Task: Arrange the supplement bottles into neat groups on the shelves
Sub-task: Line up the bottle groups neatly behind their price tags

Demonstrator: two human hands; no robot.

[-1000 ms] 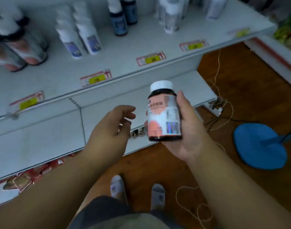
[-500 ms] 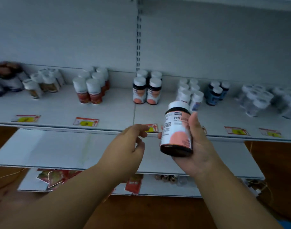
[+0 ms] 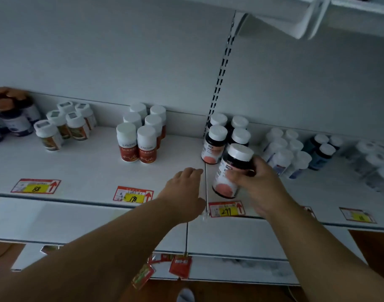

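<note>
**Dark bottle at the shelf, right hand gripping it**

We see the right hand [image 3: 255, 184] w/ fingers curled round a dark bottle [image 3: 232, 171], white cap, salmon-pink label. Thumb lies across the label front, other fingers wrap the far side. Bottle is tilted, cap leaning away from us, base low over the shelf [image 3: 88, 171] near the front edge; can't tell if the base touches the board.

Just beyond the fingertips, towards the back wall: a group of four matching dark bottles [image 3: 227, 136], two rows, upright. The held one sits right in front of that group, cap almost at the nearest one's label.

Left hand [image 3: 184, 190] holds nothing. Fingers loosely bent, relaxed, palm down, hovering over the shelf's front part, just left of the held bottle & apart from it.

Left of that hand's fingers, further back: six red-label bottles [image 3: 141, 136], white caps. Further left, small white-cap bottles [image 3: 64, 124], then dark ones at the frame edge. Right of the right hand: pale white bottles [image 3: 284, 152], then blue ones [image 3: 323, 149], blurred.

Below the right wrist, on the shelf lip: price tag [image 3: 227, 209] reading 299.
</note>
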